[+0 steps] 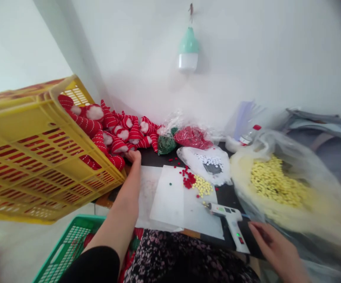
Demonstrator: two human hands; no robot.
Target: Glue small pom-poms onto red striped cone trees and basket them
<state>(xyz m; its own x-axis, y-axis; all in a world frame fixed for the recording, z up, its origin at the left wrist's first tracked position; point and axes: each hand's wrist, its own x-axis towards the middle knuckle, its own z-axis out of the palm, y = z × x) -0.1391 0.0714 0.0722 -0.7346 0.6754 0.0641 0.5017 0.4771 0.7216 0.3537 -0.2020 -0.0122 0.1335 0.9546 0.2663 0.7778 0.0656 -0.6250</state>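
My left hand point(134, 156) reaches to the near edge of a pile of red stuffed cloth pieces point(135, 133) with white stitched lines and white filling showing. Its fingertips meet the pieces, and their grip is hidden. To the right, my right hand point(276, 245) is loosely curled, slightly blurred, with nothing visible in it. Beside it a white glue gun point(232, 224) lies on the table, its nozzle over white paper sheets point(170, 196) and a green light on its handle. Small red pompoms point(188, 180) and yellow pompoms point(203, 185) lie on the paper.
A tilted yellow crate point(40, 129) stands left, spilling red pieces; a green basket point(67, 243) sits below. Bags of green pompoms point(166, 144), red pompoms point(192, 136), white pompoms point(210, 161) and yellow pompoms point(276, 181) line the back and right. A lamp point(188, 49) hangs on the wall.
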